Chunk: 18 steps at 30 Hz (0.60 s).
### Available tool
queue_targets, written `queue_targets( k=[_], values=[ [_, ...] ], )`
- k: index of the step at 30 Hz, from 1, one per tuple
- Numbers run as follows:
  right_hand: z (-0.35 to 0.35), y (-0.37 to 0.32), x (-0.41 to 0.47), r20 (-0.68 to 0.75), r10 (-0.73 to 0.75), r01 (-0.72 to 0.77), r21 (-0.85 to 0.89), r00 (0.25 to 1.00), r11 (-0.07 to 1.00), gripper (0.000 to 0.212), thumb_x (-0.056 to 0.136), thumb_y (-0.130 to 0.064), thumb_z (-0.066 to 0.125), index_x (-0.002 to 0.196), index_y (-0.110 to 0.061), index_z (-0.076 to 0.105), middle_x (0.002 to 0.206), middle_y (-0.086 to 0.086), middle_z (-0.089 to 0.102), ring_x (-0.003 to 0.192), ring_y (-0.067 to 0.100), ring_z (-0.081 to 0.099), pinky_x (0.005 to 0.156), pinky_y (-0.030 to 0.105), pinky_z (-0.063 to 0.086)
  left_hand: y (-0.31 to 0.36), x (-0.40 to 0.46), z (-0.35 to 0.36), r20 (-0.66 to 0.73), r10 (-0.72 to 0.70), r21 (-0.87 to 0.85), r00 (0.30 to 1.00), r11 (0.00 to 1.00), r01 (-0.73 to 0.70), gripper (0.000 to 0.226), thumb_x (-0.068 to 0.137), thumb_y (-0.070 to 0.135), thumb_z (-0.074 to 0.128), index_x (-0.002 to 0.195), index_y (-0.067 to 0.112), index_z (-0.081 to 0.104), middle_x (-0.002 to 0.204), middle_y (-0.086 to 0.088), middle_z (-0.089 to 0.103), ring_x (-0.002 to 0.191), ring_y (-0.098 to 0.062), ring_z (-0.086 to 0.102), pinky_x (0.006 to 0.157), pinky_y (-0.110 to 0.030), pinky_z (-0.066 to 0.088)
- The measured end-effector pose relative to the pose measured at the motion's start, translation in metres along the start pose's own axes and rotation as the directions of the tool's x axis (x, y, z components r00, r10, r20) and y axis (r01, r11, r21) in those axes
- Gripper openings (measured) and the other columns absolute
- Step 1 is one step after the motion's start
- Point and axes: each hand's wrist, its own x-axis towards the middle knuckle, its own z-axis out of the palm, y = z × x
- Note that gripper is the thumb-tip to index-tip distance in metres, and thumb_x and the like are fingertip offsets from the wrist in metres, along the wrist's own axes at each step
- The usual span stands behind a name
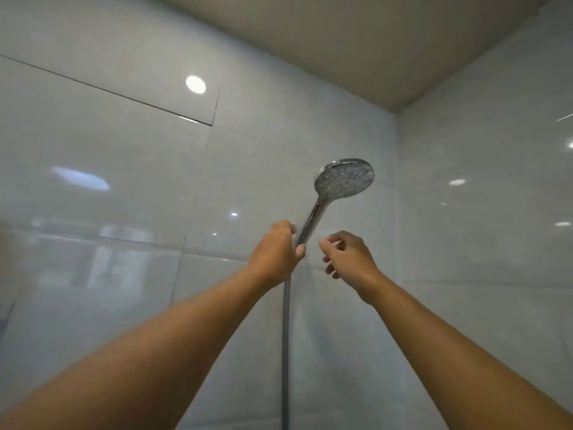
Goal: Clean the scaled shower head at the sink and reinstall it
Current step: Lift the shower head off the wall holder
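Overhead: your left hand (274,252) grips the shower head (344,178) handle; right hand (347,256) half-open, empty. Steady before lifting.

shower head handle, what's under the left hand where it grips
The hose hangs from below the left hand. The hand covers the lower end of the shower head handle, so any holder or joint is hidden.

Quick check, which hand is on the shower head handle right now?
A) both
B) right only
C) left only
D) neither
C: the left hand is wrapped around the lower handle of the shower head, while the right hand hangs beside it with fingers loosely curled, touching nothing.
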Motion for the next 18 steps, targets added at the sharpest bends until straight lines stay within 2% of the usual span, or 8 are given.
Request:
queue_targets(
  k=[3,6,9,14,18],
  values=[
    [0.007,-0.008,0.014,0.019,0.012,-0.012,-0.014,1.0,1.0,0.029,0.093,-0.038,0.058,0.114,-0.018,0.055,0.097,0.005,0.066,0.07,0.019,0.07,0.06,0.031,0.056,-0.006,0.013,0.004,-0.02,0.007,-0.018,1.0,1.0,-0.007,0.039,0.091,0.028,0.062,0.122,0.009,0.048,0.122,-0.011,0.053,0.101,-0.025,0.058,0.085,-0.033,0.048],
    [0.014,-0.014,0.025,0.038,-0.01,0.011,-0.048,0.999,0.999,0.031,0.095,-0.039,0.057,0.12,-0.024,0.046,0.099,0.002,0.063,0.076,0.019,0.07,0.065,0.032,0.06,-0.009,0.022,0.011,0.016,-0.006,-0.049,1.0,0.999,0.006,0.038,0.091,0.028,0.063,0.121,0.012,0.048,0.119,-0.008,0.055,0.098,-0.022,0.059,0.086,-0.033,0.052],
    [0.018,-0.014,0.032,0.017,-0.011,0.011,-0.045,1.0,0.999,0.03,0.095,-0.037,0.057,0.118,-0.021,0.049,0.1,0.001,0.062,0.075,0.019,0.071,0.065,0.033,0.061,-0.014,0.029,0.017,0.025,0.009,-0.048,1.0,0.999,-0.007,0.031,0.091,0.028,0.062,0.115,0.013,0.05,0.113,-0.008,0.055,0.094,-0.023,0.059,0.086,-0.041,0.054],
    [0.025,-0.013,0.042,-0.024,-0.047,0.046,-0.024,0.999,0.999,0.021,0.094,-0.037,0.056,0.108,-0.021,0.056,0.099,0.0,0.066,0.079,0.018,0.07,0.071,0.042,0.062,-0.022,0.036,0.028,0.02,0.013,-0.06,1.0,0.998,-0.012,0.03,0.091,0.028,0.062,0.115,0.013,0.053,0.118,-0.006,0.051,0.099,-0.023,0.057,0.089,-0.039,0.052],
    [0.027,-0.009,0.05,-0.053,-0.04,0.039,-0.021,0.998,0.999,0.025,0.09,-0.043,0.056,0.105,-0.024,0.061,0.098,-0.005,0.068,0.086,0.015,0.068,0.083,0.046,0.058,-0.027,0.042,0.031,0.058,0.001,-0.044,0.998,0.999,0.001,0.034,0.09,0.034,0.062,0.117,0.014,0.057,0.116,-0.006,0.05,0.098,-0.025,0.058,0.089,-0.039,0.051]
  ],
)
